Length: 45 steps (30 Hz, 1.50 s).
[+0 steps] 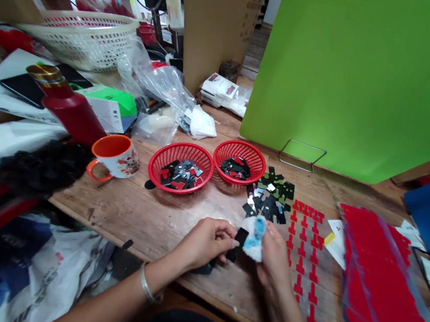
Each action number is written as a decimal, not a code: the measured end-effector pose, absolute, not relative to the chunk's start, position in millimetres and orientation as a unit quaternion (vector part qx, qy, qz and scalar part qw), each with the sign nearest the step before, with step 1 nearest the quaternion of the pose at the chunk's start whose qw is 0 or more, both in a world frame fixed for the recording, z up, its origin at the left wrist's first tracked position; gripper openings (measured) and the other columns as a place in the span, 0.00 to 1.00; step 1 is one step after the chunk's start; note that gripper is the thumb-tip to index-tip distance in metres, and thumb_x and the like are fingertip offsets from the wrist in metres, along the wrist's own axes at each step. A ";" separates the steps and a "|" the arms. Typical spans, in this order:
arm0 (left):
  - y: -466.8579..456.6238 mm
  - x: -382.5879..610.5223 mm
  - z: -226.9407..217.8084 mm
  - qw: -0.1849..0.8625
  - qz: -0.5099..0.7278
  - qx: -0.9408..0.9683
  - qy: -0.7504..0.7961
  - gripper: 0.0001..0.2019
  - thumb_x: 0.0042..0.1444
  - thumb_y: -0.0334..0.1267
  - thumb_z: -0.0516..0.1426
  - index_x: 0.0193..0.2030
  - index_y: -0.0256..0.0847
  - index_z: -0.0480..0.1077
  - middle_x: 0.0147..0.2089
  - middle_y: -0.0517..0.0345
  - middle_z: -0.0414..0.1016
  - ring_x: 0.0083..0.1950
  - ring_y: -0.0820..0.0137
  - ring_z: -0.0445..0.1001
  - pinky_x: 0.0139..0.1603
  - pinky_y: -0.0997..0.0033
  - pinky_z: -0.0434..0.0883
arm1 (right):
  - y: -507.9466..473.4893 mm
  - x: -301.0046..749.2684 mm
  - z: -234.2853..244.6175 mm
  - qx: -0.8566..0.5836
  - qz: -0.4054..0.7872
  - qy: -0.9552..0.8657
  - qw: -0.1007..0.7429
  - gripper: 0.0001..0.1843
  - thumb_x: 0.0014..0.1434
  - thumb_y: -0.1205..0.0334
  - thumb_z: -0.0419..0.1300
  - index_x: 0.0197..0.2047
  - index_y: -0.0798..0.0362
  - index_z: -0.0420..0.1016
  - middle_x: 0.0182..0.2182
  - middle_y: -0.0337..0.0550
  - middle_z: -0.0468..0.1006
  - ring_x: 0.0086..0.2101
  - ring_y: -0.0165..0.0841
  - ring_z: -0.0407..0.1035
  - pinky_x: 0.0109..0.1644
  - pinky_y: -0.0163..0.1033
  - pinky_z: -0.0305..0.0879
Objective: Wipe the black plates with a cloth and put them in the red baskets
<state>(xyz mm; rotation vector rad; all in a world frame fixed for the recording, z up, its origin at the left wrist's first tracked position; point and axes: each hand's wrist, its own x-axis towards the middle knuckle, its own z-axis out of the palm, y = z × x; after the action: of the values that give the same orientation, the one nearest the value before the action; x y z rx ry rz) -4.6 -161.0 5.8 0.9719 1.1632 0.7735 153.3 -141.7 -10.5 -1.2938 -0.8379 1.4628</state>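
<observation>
My left hand [204,243] pinches a small flat black piece [239,242] over the near part of the wooden table [136,214]. My right hand [275,256] grips a white and blue cloth [255,238] pressed against that piece. Just beyond the hands lies a loose pile of black pieces [270,196]. Rows of small red cut-out shapes [304,242] lie on the table to the right of my right hand.
Two red baskets, one [181,167] and the other [240,161], hold small black and red parts. An orange mug [114,156] and a red bottle [71,109] stand left. Red sheets [383,288] lie at the right. A green board [361,75] stands behind; a white basket [83,37] sits at back left.
</observation>
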 end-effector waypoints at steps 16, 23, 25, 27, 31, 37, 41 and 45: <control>-113.2 -26.2 36.5 0.536 0.402 0.531 0.519 0.09 0.49 0.39 0.61 0.34 0.34 0.72 0.22 0.58 0.72 0.23 0.72 0.72 0.25 0.76 0.68 | -144.6 167.1 -7.1 -0.583 0.514 -0.463 0.426 0.19 0.52 0.45 0.62 0.33 0.54 0.74 0.19 0.34 0.68 0.21 0.28 0.61 0.24 0.30 0.57; -40.7 -85.5 82.8 0.243 0.360 0.679 0.592 0.14 0.52 0.39 0.60 0.44 0.35 0.75 0.41 0.48 0.78 0.38 0.67 0.75 0.41 0.70 0.69 | -151.9 164.3 -14.2 -0.540 0.609 -0.389 0.431 0.18 0.50 0.48 0.65 0.37 0.53 0.74 0.22 0.35 0.72 0.20 0.27 0.62 0.23 0.29 0.59; -32.1 -108.3 76.7 0.152 0.223 0.696 0.665 0.11 0.51 0.39 0.59 0.37 0.35 0.77 0.37 0.49 0.79 0.37 0.65 0.75 0.41 0.70 0.68 | -154.9 163.7 -16.7 -0.540 0.609 -0.390 0.430 0.18 0.49 0.49 0.65 0.37 0.54 0.75 0.23 0.35 0.73 0.21 0.27 0.63 0.24 0.29 0.60; -28.0 -127.8 63.1 0.107 0.099 0.679 0.720 0.09 0.50 0.38 0.60 0.33 0.35 0.77 0.35 0.46 0.79 0.36 0.63 0.75 0.40 0.69 0.67 | -156.4 163.2 -19.4 -0.542 0.610 -0.388 0.427 0.19 0.49 0.49 0.66 0.38 0.54 0.75 0.24 0.36 0.74 0.23 0.28 0.64 0.26 0.30 0.61; -26.7 -146.7 31.6 0.094 0.026 0.626 0.773 0.10 0.46 0.38 0.62 0.31 0.31 0.77 0.32 0.38 0.77 0.36 0.57 0.75 0.36 0.67 0.67 | -157.3 159.4 -20.8 -0.541 0.625 -0.380 0.415 0.20 0.49 0.48 0.66 0.40 0.53 0.76 0.25 0.37 0.75 0.24 0.29 0.65 0.27 0.30 0.63; -29.6 -149.9 11.6 0.089 0.062 0.604 0.789 0.10 0.48 0.40 0.60 0.33 0.36 0.77 0.32 0.45 0.77 0.36 0.62 0.75 0.36 0.71 0.66 | -158.8 155.7 -20.5 -0.530 0.635 -0.394 0.402 0.20 0.49 0.48 0.65 0.39 0.54 0.76 0.24 0.37 0.74 0.22 0.27 0.63 0.25 0.30 0.61; -36.5 -153.3 19.7 0.068 0.127 0.615 0.775 0.10 0.52 0.41 0.57 0.37 0.39 0.76 0.37 0.50 0.78 0.39 0.63 0.74 0.40 0.69 0.66 | -158.2 158.2 -21.7 -0.536 0.629 -0.391 0.404 0.21 0.49 0.46 0.65 0.39 0.54 0.75 0.24 0.37 0.75 0.22 0.28 0.64 0.25 0.30 0.61; -59.2 -137.1 43.6 0.139 0.365 0.587 0.709 0.11 0.53 0.43 0.57 0.38 0.37 0.72 0.37 0.52 0.77 0.39 0.65 0.74 0.42 0.68 0.68 | -157.3 157.7 -16.3 -0.533 0.635 -0.383 0.407 0.21 0.49 0.47 0.65 0.40 0.54 0.74 0.23 0.37 0.75 0.22 0.29 0.65 0.25 0.30 0.61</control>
<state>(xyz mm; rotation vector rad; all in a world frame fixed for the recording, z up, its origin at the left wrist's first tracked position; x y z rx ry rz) -137.1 -59.2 43.6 1.6968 2.0498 1.0562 157.7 -157.3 -16.3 -1.3431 -0.9651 1.6019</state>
